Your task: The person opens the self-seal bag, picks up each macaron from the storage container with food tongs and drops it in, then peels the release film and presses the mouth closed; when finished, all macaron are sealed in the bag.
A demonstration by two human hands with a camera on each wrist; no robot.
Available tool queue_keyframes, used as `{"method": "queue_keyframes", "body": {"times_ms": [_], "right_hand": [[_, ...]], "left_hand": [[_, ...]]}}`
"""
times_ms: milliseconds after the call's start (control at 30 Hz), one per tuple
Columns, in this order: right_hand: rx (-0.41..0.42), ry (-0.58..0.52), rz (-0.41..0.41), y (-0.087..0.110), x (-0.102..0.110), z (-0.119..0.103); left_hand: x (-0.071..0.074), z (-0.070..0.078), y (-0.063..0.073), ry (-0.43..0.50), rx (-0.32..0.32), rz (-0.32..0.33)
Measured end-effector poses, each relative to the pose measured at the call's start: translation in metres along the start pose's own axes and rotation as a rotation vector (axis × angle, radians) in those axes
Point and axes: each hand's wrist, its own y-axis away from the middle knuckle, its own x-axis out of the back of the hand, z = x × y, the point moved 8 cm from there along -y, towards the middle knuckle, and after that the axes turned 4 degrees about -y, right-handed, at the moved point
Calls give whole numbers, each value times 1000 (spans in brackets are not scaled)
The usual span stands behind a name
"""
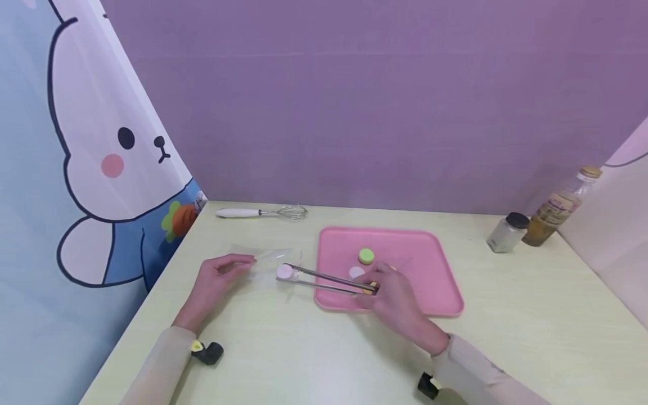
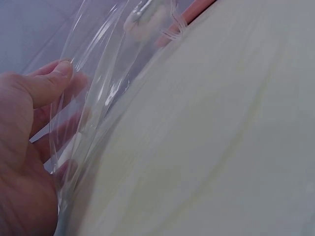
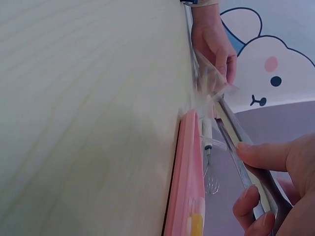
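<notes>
Macaron (image 1: 285,272), pale pink, is sitting between the tips of the tongs (image 1: 349,282), over the table (image 1: 283,360) and to the left of the tray (image 1: 445,301). Viewing remotely, I am seeing the right hand (image 1: 397,298) gripping the tongs near their rear end. The left hand (image 1: 217,281) is pinching a clear bag (image 2: 106,64), its thumb in front and its fingers showing through from behind. The 2 hands are working apart. The macaron is overlapping the bag's right end in the head view; I cannot tell whether it is lying inside. On the pink tray, a green piece (image 1: 366,256) and a pale piece (image 1: 356,273) are lying near each other, and a yellow piece (image 1: 368,292) is showing partly behind the tongs. Toward the table's far edge, a whisk (image 1: 243,212) is lying at left; a black-lidded jar (image 1: 506,233) and a bottle (image 1: 557,211) are standing close together at right.
</notes>
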Motion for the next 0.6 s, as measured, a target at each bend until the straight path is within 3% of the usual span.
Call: {"method": "queue_keyframes", "body": {"times_ms": [133, 400, 600], "right_hand": [[13, -5, -8, -7, -9, -6], [52, -43, -69, -21, -31, -22], [42, -67, -100, -27, -43, -28]], "left_hand": [[0, -4, -1, 1, -14, 8], [-2, -34, -8, 34, -25, 24], [-3, -36, -9, 71, -29, 16]]}}
